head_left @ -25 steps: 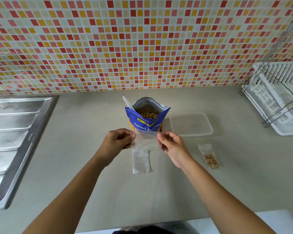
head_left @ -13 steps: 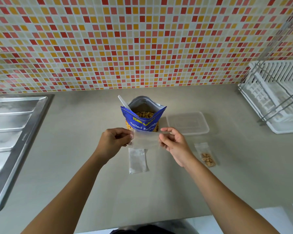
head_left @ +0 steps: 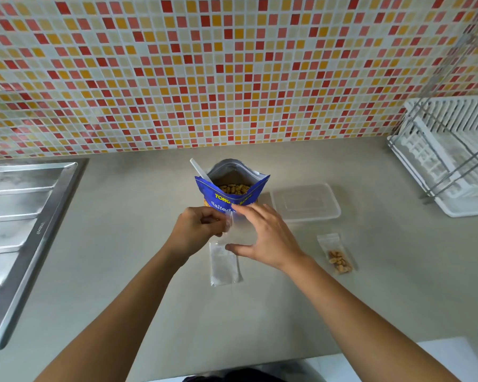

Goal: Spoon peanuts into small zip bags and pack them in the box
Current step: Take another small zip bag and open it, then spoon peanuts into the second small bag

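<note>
A blue salted-peanut pouch [head_left: 232,193] stands open at the counter's middle, peanuts visible inside, with a white spoon [head_left: 200,169] sticking out of its left side. Just in front of it my left hand [head_left: 198,230] pinches the left edge of a small clear zip bag [head_left: 239,230]. My right hand [head_left: 265,235] is spread with fingers apart over that bag, thumb at its lower edge. Below the hands several empty zip bags [head_left: 224,267] lie flat in a stack. A filled zip bag [head_left: 337,256] with peanuts lies to the right. The clear plastic box [head_left: 305,201] sits right of the pouch.
A steel sink drainboard [head_left: 20,230] runs along the left. A white dish rack [head_left: 453,158] stands at the back right against the mosaic tile wall. The counter's front edge [head_left: 260,362] is close to my body.
My right hand let go of the zip bag's right edge and spread open over it. My left hand keeps its pinch on the left edge.
</note>
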